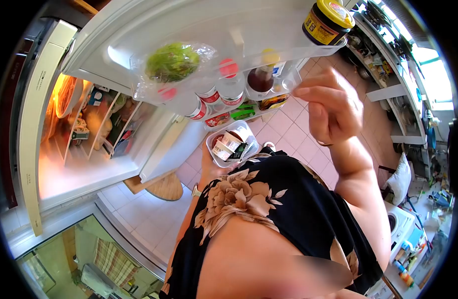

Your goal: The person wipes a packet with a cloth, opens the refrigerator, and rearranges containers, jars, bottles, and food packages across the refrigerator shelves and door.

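Low in front of my body, my left hand point(209, 162) grips a clear plastic container point(252, 143) from its side. Several small packs and tubs point(229, 145) with printed labels lie inside it. My right hand point(334, 105) is raised to the right of the fridge door shelves point(288, 81). Its fingers are loosely bent, the thumb stands apart, and nothing shows in it. Nearest to it are a bottle of dark sauce with a yellow cap point(261, 78) and a yellow-and-black pack point(274, 101) on the door.
The fridge door point(154, 22) stands open, with the lit fridge interior point(97, 122) at left. On the door are bagged green leaves point(173, 65), bottles with red caps point(230, 82) and a yellow-lidded jar point(326, 24). Crowded kitchen shelves point(388, 74) stand at right, beyond the tiled floor point(288, 127).
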`<action>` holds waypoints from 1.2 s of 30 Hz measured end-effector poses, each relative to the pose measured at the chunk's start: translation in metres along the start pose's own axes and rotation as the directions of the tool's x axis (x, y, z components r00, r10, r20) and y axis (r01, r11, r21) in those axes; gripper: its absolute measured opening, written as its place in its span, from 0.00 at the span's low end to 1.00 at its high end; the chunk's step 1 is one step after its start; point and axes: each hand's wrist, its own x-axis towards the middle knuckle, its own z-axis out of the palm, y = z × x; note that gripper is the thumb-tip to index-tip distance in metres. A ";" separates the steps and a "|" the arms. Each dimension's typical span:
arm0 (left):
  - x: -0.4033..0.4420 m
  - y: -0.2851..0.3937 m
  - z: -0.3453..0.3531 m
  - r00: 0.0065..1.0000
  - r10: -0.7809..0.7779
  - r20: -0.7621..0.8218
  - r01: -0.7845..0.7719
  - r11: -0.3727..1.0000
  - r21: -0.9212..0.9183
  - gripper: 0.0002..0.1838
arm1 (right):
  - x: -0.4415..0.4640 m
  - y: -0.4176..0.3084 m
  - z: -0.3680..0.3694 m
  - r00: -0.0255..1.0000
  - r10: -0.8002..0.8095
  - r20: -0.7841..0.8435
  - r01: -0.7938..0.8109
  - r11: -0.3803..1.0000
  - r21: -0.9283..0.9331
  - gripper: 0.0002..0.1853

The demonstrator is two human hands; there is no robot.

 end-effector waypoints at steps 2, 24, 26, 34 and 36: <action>0.004 0.003 -0.005 1.000 0.022 0.010 -0.022 1.000 0.022 0.56 | -0.051 0.029 0.010 0.956 0.292 0.026 -0.290 0.955 -0.065 0.10; -0.013 0.014 0.007 0.979 -0.191 -0.075 0.188 0.981 -0.045 0.55 | -0.091 0.085 0.092 0.764 0.579 0.286 -0.538 0.815 -0.214 0.40; -0.011 0.020 0.008 0.986 -0.148 -0.072 0.150 0.988 0.028 0.55 | -0.094 0.084 0.086 0.793 0.522 0.313 -0.481 0.853 -0.203 0.39; -0.011 -0.006 -0.008 0.998 -0.054 -0.044 0.057 0.997 0.049 0.56 | -0.100 0.084 0.062 0.923 0.311 0.226 -0.307 0.950 -0.054 0.37; -0.018 -0.005 -0.009 0.994 -0.061 -0.092 0.071 0.992 0.106 0.56 | -0.096 0.080 0.050 0.938 0.276 0.211 -0.284 0.959 0.011 0.39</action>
